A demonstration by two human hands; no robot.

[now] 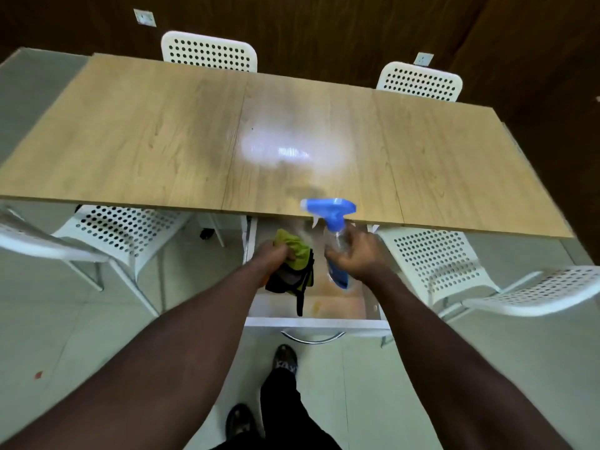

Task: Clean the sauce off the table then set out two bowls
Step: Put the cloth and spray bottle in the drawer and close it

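A long wooden table (156, 138) stretches across the view, with a shiny glare patch near its middle; I see no sauce and no bowls on it. Below its near edge a white drawer (311, 321) is pulled out. My left hand (272, 256) grips a bunched green and grey cloth (297, 254) over the drawer. My right hand (357, 254) holds a clear spray bottle (331, 216) with a blue trigger head, tilted, its nozzle pointing left at table-edge height.
White perforated chairs stand around the table: two at the far side (211, 51) (420, 81), two tucked at the near side (123, 228) (431, 254), and two more at the outer edges (32, 235) (535, 290). My feet (285, 355) are on the pale floor below the drawer.
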